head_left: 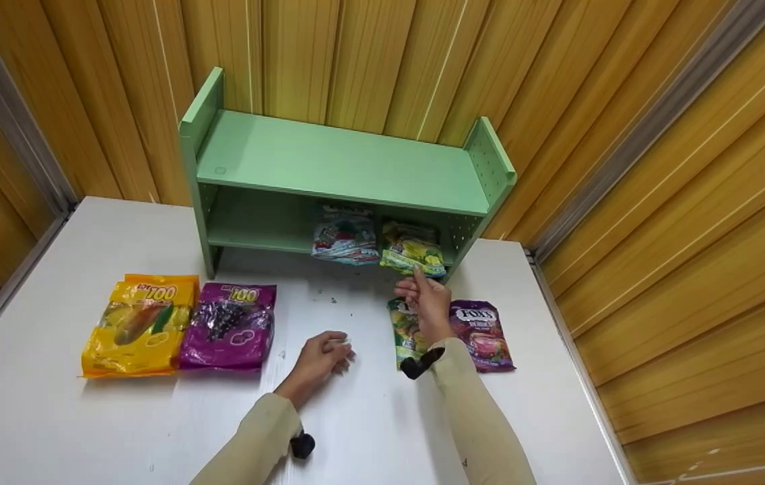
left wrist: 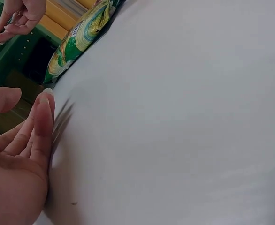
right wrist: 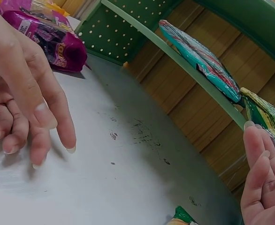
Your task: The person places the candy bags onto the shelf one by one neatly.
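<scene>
My right hand (head_left: 428, 303) is raised to the front of the green shelf unit (head_left: 342, 158). Its fingertips touch the lower edge of a yellow-green candy bag (head_left: 413, 246), which lies on the lower shelf's right part; in the right wrist view that bag (right wrist: 269, 117) is partly hidden by the fingers (right wrist: 255, 145). A teal candy bag (head_left: 345, 236) lies just left of it. Over the white table, my left hand (head_left: 320, 360) rests with loosely bent fingers and holds nothing. Below my right forearm lies a green Fox's bag (head_left: 406, 340), partly covered.
A purple Fox's bag (head_left: 483, 337) lies on the table at the right. To the left, a yellow Lot 100 bag (head_left: 140, 327) and a purple Lot 100 bag (head_left: 229, 327) lie side by side. Wood-patterned walls (head_left: 355, 60) enclose the table (head_left: 349, 431).
</scene>
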Demonstrator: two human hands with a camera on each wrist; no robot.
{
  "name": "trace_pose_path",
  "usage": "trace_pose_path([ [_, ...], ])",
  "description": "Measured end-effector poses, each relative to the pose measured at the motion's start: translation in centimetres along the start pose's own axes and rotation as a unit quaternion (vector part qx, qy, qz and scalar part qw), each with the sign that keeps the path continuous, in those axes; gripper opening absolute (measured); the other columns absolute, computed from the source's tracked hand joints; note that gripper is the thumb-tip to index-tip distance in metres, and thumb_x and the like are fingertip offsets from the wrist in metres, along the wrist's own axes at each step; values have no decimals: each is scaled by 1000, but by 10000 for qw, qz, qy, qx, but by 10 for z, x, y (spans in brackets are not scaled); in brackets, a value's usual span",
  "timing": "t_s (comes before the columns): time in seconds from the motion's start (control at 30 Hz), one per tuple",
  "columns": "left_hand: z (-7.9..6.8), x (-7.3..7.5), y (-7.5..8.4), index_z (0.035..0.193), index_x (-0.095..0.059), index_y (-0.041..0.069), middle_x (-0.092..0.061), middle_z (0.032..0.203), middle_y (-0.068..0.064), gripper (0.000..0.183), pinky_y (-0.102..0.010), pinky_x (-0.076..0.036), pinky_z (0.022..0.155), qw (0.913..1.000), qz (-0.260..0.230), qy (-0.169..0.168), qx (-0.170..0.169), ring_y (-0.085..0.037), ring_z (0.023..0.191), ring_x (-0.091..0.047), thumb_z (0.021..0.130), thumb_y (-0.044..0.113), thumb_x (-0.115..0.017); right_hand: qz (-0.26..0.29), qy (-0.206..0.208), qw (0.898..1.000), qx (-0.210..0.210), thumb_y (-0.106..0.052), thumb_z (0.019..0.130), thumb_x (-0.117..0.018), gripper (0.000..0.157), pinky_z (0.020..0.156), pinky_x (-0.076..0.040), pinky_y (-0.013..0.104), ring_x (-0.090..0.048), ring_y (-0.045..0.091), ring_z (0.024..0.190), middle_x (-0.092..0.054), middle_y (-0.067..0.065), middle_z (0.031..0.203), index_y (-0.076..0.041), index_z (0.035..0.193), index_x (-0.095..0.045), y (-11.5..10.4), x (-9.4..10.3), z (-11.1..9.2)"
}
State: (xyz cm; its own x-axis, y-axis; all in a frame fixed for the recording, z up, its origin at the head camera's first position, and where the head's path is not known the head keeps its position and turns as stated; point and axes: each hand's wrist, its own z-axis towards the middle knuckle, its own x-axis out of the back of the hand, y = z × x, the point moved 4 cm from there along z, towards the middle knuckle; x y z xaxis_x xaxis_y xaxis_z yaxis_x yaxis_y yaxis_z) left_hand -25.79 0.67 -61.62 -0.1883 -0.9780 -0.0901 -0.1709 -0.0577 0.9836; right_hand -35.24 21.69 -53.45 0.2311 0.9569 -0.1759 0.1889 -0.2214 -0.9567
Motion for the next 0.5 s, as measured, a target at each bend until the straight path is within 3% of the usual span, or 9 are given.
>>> trace_pose_path([
  [0.2, -1, 0, -1, 129, -50, -10, -70, 99, -25, 40, -33, -57, 69, 9999, -66, -43, 72, -17, 73, -67, 96, 11, -57, -61, -46, 10000, -26, -39, 95, -59, 54, 53, -49, 19, -70, 12, 63, -73, 4, 72, 12, 111, -62, -2, -2, 5],
  [0.5, -1, 0, 0, 127, -49, -14, -67, 100, -30, 39, -39, -59, 74, 9997, -234, -14, 113, -21, 75, -67, 96, 8, -56, -49, 59, 9999, -97, -40, 94, -60, 52, 51, -48, 19, -68, 11, 59, -72, 4, 69, 11, 106, -64, -6, -3, 15],
])
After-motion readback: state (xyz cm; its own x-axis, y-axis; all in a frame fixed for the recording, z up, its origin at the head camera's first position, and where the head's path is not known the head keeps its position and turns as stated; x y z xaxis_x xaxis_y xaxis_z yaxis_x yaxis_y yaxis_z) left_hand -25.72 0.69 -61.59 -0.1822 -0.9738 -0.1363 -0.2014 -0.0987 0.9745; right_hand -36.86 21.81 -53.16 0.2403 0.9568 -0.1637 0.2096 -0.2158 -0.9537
